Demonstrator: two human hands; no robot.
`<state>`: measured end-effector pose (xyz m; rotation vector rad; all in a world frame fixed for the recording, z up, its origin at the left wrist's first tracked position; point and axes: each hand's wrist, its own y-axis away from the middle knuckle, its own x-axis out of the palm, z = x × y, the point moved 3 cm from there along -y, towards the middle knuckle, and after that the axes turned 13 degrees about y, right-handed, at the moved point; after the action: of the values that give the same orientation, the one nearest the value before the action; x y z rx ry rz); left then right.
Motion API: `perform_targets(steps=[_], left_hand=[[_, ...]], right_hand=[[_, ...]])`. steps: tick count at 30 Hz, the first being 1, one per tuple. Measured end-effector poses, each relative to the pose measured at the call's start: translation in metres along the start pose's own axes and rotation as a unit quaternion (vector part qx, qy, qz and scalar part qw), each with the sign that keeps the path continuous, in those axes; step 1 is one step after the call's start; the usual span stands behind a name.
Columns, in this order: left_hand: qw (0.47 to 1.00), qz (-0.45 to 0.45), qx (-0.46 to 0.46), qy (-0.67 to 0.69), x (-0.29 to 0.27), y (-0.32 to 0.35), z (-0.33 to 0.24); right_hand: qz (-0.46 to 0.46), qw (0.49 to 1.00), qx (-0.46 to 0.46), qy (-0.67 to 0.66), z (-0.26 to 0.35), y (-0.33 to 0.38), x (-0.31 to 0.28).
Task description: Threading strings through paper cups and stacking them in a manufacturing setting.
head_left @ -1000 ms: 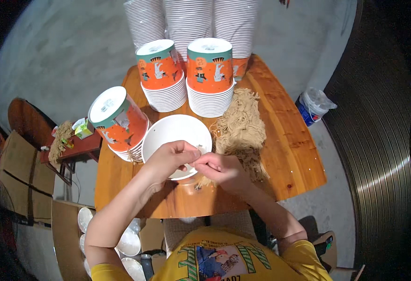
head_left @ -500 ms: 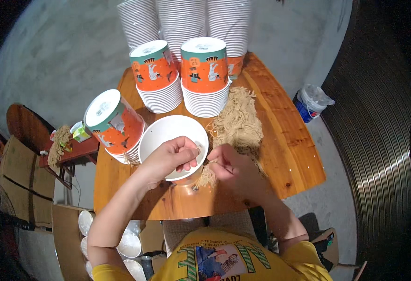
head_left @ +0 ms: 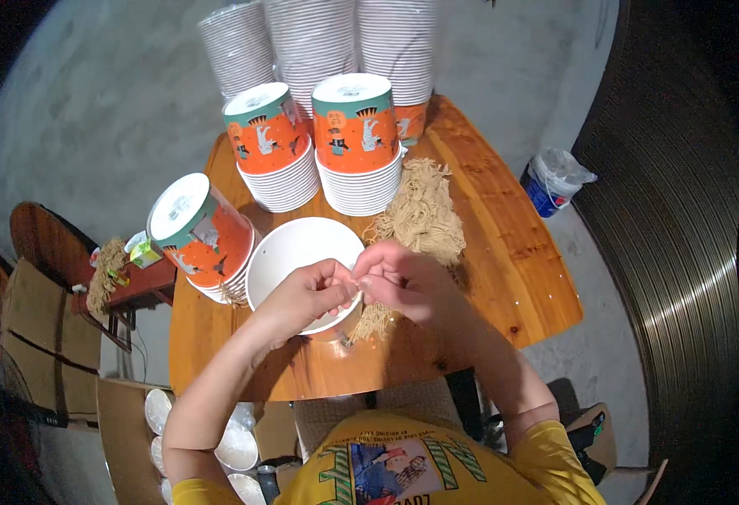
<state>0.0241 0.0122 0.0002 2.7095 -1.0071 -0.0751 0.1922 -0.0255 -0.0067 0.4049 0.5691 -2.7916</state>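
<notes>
A white paper bucket (head_left: 289,246) stands upright with its mouth facing me, a small dark hole in its far left wall. Over its near right rim my left hand (head_left: 312,295) is closed, thumb and fingers pinching a thin tan cord that barely shows. My right hand (head_left: 393,279) meets it fingertip to fingertip, also pinched on the cord. Whether either hand touches the rim is hard to see. Just beyond my right hand lies a heap of tan cords (head_left: 424,215), with loose ends (head_left: 373,322) showing below that hand.
Upside-down stacks of orange and green printed buckets (head_left: 355,126) (head_left: 205,231) stand behind and left on the wooden table (head_left: 521,286). Tall wrapped white stacks (head_left: 310,42) rise at the back. A lidded pail (head_left: 550,185) sits on the floor at right. Left is a small red table (head_left: 146,282).
My right hand has moved left and up from beside the cord heap to meet my left hand at the bucket's rim. My left hand remains nearly in place.
</notes>
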Motion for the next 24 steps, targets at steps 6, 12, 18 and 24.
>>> perform_targets(steps=[6,12,18,24], left_hand=[[1.0,0.012,0.023,0.008,-0.001,-0.002,0.009],[0.999,0.02,0.025,0.012,0.0,-0.003,0.011],[1.0,0.006,0.017,-0.004,0.004,-0.002,0.005],[0.999,0.026,-0.002,0.042,0.0,-0.004,0.003]], right_hand=[[0.065,0.993,0.064,-0.081,0.004,-0.019,-0.003],[0.06,0.985,0.084,-0.138,-0.002,-0.024,-0.002],[0.017,0.963,0.196,-0.186,-0.014,-0.019,-0.007],[-0.029,0.976,0.154,-0.153,-0.018,-0.005,-0.014]])
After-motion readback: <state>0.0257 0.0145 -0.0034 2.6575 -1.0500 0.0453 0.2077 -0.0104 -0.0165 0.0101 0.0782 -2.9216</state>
